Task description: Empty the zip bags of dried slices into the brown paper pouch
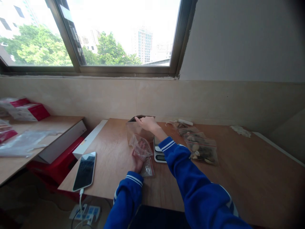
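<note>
The paper bag (132, 130) looks matt. In front of it, a thin plastic pouch (145, 149) gleams, clear and creased. Right of the bag lie glossy, see-through plastic zip bags (203, 148); left, a phone (84, 171) with shiny, smooth glass. Beneath the bag, the tabletop (111, 149) is smooth wood with a faint sheen.

A clear bag (147, 151) is being held by the left hand (137, 162) before the paper bag (137, 130), whose rim is being overlapped by the right hand (147, 123). Right of the paper bag, a scale (157, 152) is being partly hidden by a sleeve (183, 162).
</note>
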A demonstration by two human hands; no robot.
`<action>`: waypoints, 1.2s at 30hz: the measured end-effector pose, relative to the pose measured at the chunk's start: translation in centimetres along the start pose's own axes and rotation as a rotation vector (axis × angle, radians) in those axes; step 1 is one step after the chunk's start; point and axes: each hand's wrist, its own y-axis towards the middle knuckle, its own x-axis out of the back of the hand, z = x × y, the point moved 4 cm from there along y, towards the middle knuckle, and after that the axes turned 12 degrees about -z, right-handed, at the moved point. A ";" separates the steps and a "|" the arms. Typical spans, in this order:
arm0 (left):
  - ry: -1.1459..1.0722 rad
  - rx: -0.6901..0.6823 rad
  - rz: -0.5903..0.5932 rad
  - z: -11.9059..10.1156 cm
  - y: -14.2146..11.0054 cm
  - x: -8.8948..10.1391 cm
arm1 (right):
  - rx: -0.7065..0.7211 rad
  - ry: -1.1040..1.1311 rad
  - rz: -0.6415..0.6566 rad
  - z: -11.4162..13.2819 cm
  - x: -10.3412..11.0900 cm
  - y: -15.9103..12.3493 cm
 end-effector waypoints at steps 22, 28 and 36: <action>0.061 -0.029 0.049 0.1 0.4 -0.2 | -0.294 0.802 -0.750 -1.3 -0.8 -10.2; 0.185 -0.059 0.114 0.9 -0.2 -1.0 | -0.447 0.816 -0.478 -0.6 -9.3 -16.5; 0.540 -0.287 0.033 1.6 0.2 0.3 | -0.617 0.854 -0.678 -0.1 -10.8 -20.3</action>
